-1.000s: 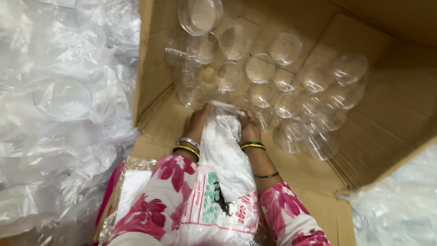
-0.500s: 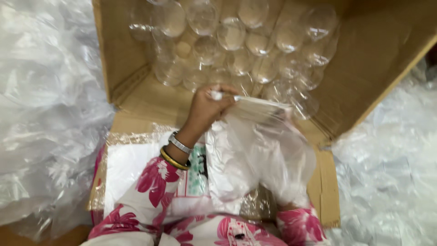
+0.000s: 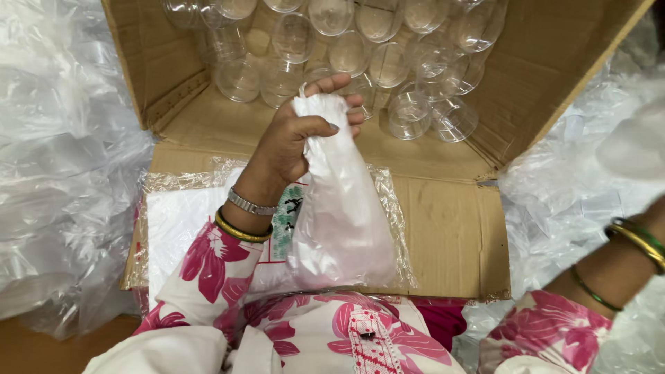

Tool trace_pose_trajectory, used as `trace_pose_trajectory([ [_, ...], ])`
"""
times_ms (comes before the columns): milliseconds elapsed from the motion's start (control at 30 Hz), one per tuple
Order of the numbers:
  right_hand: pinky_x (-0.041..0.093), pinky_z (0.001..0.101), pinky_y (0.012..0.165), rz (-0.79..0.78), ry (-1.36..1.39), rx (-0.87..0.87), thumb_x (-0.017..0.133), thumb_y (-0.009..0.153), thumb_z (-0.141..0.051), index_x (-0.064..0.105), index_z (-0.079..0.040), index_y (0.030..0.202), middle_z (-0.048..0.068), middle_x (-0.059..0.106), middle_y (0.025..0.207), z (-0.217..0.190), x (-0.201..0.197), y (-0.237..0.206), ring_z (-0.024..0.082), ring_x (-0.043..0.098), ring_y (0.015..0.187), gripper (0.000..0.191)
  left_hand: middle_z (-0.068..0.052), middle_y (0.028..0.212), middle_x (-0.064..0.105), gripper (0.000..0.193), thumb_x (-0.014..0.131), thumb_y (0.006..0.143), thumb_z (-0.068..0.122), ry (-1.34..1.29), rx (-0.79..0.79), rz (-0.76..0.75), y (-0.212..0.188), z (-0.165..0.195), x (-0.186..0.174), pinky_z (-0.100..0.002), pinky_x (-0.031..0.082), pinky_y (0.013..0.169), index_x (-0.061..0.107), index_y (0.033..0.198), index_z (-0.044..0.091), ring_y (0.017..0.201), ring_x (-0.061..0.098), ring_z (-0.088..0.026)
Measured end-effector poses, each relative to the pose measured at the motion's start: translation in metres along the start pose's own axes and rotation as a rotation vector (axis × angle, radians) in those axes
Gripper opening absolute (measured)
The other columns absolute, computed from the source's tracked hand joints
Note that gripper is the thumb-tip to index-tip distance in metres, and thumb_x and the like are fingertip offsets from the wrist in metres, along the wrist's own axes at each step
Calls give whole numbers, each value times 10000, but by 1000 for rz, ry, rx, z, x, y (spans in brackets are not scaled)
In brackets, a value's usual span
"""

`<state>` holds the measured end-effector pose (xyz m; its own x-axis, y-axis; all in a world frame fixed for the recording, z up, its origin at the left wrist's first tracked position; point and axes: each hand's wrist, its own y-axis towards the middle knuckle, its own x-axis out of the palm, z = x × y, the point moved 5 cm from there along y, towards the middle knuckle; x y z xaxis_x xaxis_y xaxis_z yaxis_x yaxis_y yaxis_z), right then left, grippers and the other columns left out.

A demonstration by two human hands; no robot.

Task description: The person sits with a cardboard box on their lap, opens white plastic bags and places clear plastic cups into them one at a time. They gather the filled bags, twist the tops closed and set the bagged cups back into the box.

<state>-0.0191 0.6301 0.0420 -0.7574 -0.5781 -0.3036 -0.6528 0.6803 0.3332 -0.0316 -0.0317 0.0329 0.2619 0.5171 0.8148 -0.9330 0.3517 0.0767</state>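
Gripping gathered neck of plastic bag [image 3: 343, 208], my left hand [image 3: 294, 142] fist-tight; film light, soft, slippery. Right hand out of frame, cannot tell.

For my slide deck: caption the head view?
Left hand grips a plastic bag's gathered neck over a cardboard box of clear cups.

She wears a white top printed with big pink flowers, the sleeves [image 3: 208, 270] reaching to just above the wrists. The left wrist carries a silver watch band [image 3: 251, 204] and, below it, a gold bangle [image 3: 241, 228] with a dark edge. The right wrist has gold and green bangles [image 3: 639, 235], and a thin dark band [image 3: 594, 291] further up the forearm.
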Motion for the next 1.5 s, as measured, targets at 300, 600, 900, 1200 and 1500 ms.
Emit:
trace_pose_trajectory([
  [300, 555, 228, 813, -862, 365, -285, 742, 953, -32, 656, -22, 1099, -12, 669, 1031, -178, 220, -311, 62, 641, 905, 169, -282, 1385, 586, 724, 528, 858, -103, -6, -11, -40, -6, -21, 22, -434, 544, 1089, 365, 1551, 27, 1270, 631, -341],
  [600, 499, 198, 689, -805, 569, 179, 631, 1019, -77, 691, -14, 1154, -8, 707, 946, -210, 257, -342, 35, 611, 785, 160, -125, 1010, 699, 411, 750, 837, -113, 156, 120, 312, -15, -39, -40, -337, 608, 806, 606, 1213, -36, 879, 716, -202],
  [900, 484, 204, 627, -814, 518, 320, 702, 960, -97, 719, -22, 995, 5, 687, 826, -161, 262, -324, 59, 593, 681, 85, -36, 836, 696, 101, 758, 876, 8, 443, 5, 331, -8, -69, -44, -247, 522, 618, 685, 944, 18, 692, 624, -87],
  [1200, 508, 280, 812, -767, 729, 670, 599, 1017, -236, 692, -91, 951, -24, 691, 884, -111, 303, -313, 94, 617, 831, 185, -65, 780, 668, 321, 649, 1018, 313, 122, -323, 204, 7, -82, -64, -295, 504, 584, 643, 914, 9, 657, 620, -141],
  [1500, 434, 402, 561, -854, 368, 399, 645, 793, 103, 588, -87, 872, 45, 557, 734, -96, 413, -248, 252, 569, 649, 214, -112, 641, 645, 343, 716, 874, 301, 974, -165, 748, 76, -77, -196, -364, 444, 511, 708, 747, -18, 545, 559, -175],
])
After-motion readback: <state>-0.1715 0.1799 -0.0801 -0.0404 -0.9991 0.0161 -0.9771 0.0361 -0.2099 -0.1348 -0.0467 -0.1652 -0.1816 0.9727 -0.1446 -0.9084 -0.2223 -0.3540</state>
